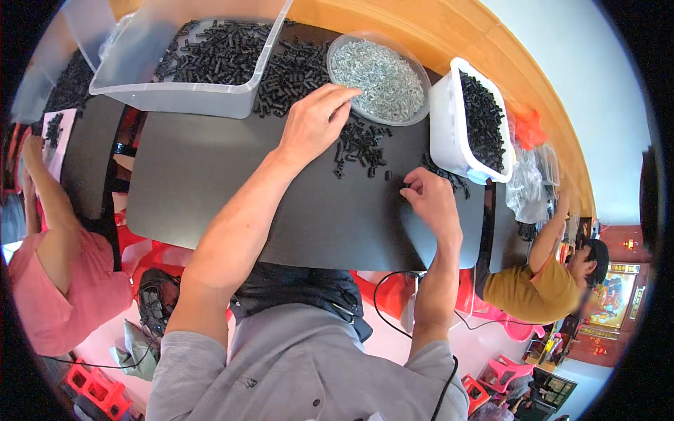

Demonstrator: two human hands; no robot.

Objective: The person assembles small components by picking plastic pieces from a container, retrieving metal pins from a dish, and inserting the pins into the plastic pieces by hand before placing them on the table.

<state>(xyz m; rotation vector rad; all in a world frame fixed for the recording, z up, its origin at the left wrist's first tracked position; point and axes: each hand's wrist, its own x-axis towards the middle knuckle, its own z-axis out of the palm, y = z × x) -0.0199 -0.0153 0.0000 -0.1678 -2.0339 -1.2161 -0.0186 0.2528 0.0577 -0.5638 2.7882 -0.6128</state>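
My left hand [317, 121] reaches over the near left rim of a round clear tray [335, 90] with a heap of small silvery screws [382, 81] in it. Its fingertips are drawn together at the screws; what they hold, if anything, is too small to make out. Low over the dark table, my right hand [430, 203] is closed in a pinch, with a small black plastic part [406, 187] showing at its fingertips. One loose black part [388, 175] lies just beyond it. Between my hands, a scattered pile of black plastic parts [361, 147] spreads below the tray.
A large clear bin [189, 99] of black parts stands at the back left, a white tub [449, 133] of them at the right. Clear plastic bags [526, 186] hang beyond the tub. Co-workers sit on both sides, one in pink [70, 295], one in mustard [530, 291].
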